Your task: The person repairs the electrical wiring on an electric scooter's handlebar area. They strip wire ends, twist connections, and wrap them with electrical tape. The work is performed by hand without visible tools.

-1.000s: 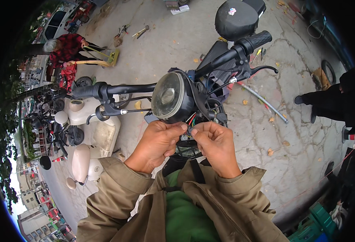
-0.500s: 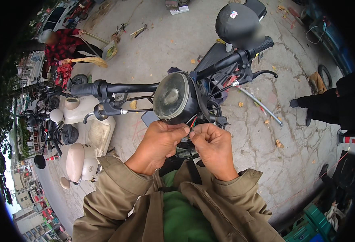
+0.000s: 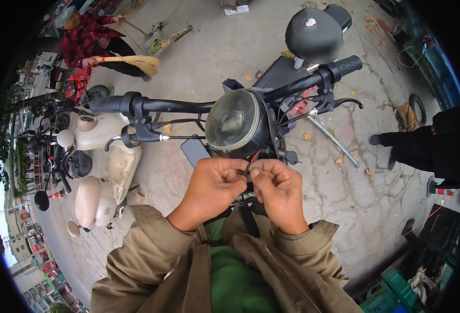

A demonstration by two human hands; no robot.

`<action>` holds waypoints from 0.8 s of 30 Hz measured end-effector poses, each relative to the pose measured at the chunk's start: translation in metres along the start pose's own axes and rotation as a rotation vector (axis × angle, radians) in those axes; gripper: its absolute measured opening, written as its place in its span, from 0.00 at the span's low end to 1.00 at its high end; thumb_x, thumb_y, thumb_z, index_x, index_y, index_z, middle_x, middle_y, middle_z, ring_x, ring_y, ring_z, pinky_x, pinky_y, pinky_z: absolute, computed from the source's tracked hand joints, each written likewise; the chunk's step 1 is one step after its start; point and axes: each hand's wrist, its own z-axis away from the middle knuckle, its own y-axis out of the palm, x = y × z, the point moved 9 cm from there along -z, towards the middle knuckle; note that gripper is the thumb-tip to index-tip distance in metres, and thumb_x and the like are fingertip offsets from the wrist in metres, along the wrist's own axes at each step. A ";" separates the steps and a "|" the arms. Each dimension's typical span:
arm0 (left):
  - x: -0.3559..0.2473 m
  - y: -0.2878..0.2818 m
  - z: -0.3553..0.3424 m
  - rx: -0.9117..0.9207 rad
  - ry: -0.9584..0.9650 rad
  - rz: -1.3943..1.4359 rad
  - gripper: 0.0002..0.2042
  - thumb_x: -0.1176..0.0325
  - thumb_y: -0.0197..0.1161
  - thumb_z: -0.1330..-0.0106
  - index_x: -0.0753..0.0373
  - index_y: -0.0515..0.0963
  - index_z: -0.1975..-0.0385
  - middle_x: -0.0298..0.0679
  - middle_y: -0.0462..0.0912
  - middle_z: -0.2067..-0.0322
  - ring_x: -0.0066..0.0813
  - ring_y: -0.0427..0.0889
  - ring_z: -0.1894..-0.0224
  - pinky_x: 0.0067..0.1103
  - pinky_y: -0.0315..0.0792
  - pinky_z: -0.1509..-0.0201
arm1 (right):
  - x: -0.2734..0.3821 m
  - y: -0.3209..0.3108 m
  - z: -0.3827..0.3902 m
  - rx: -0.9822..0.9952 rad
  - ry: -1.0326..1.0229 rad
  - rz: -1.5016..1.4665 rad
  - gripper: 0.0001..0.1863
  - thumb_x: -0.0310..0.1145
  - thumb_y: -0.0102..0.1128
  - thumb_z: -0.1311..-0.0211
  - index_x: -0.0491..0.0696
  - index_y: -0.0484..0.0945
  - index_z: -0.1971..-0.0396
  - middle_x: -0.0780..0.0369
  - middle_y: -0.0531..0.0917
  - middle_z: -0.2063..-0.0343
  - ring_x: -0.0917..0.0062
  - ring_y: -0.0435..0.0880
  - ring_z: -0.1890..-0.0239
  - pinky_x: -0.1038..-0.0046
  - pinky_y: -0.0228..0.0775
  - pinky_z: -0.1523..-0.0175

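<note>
Over cracked pavement (image 3: 319, 203), wires (image 3: 255, 155) hang under the headlight (image 3: 233, 122); left hand (image 3: 209, 182) and right hand (image 3: 279, 189) have fingers pinched on them. The headlight looks in place; the wires, left exposed, look unfinished.

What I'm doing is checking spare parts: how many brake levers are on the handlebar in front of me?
2: one brake lever beside the left grip, the other lever beside the right grip. Neither is hidden on this handlebar.
</note>
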 end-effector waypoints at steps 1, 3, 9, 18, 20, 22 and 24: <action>-0.001 0.000 0.000 -0.012 0.027 -0.033 0.09 0.82 0.65 0.28 0.73 0.86 0.51 0.22 0.76 0.78 0.04 0.66 0.76 0.15 0.57 0.73 | 0.001 -0.001 0.000 0.010 -0.013 0.027 0.08 0.26 0.63 0.23 0.36 0.84 0.54 0.70 0.82 0.73 0.91 0.72 0.72 0.82 0.64 0.67; -0.004 0.001 0.000 -0.037 0.085 -0.102 0.09 0.79 0.67 0.28 0.76 0.85 0.53 0.23 0.76 0.81 0.05 0.65 0.77 0.16 0.56 0.76 | 0.005 0.001 0.000 0.034 -0.046 0.071 0.08 0.27 0.62 0.22 0.37 0.85 0.53 0.70 0.82 0.73 0.91 0.73 0.71 0.82 0.65 0.65; 0.007 -0.004 -0.007 -0.106 0.091 0.040 0.07 0.74 0.72 0.26 0.72 0.88 0.55 0.25 0.81 0.77 0.05 0.65 0.79 0.14 0.56 0.77 | 0.011 0.002 0.001 0.056 -0.123 0.065 0.10 0.27 0.60 0.21 0.39 0.87 0.51 0.72 0.79 0.75 0.92 0.71 0.73 0.83 0.63 0.68; 0.012 -0.014 0.002 -0.174 -0.220 0.163 0.12 0.69 0.70 0.26 0.73 0.87 0.70 0.27 0.78 0.80 0.11 0.67 0.78 0.19 0.58 0.76 | -0.002 -0.006 -0.005 -0.103 -0.065 0.162 0.11 0.31 0.69 0.23 0.36 0.89 0.56 0.72 0.78 0.81 0.92 0.69 0.80 0.83 0.60 0.75; 0.007 -0.012 0.003 -0.211 -0.223 0.138 0.13 0.69 0.69 0.26 0.71 0.85 0.74 0.28 0.78 0.81 0.12 0.67 0.79 0.19 0.58 0.77 | -0.003 -0.003 -0.008 -0.087 -0.038 0.126 0.11 0.31 0.69 0.23 0.37 0.89 0.56 0.72 0.78 0.82 0.92 0.68 0.82 0.82 0.58 0.76; 0.005 -0.010 0.004 -0.243 -0.210 0.121 0.15 0.69 0.69 0.27 0.70 0.84 0.76 0.29 0.78 0.82 0.12 0.67 0.80 0.20 0.58 0.78 | -0.006 0.000 -0.009 -0.094 -0.008 0.063 0.10 0.31 0.70 0.24 0.37 0.89 0.58 0.72 0.78 0.83 0.92 0.67 0.84 0.82 0.55 0.79; 0.005 -0.010 0.003 -0.258 -0.179 0.104 0.15 0.69 0.68 0.27 0.70 0.84 0.78 0.30 0.77 0.83 0.13 0.68 0.80 0.21 0.58 0.78 | -0.005 0.002 -0.010 -0.120 0.021 -0.012 0.10 0.31 0.70 0.24 0.37 0.89 0.60 0.72 0.77 0.83 0.92 0.67 0.84 0.82 0.55 0.78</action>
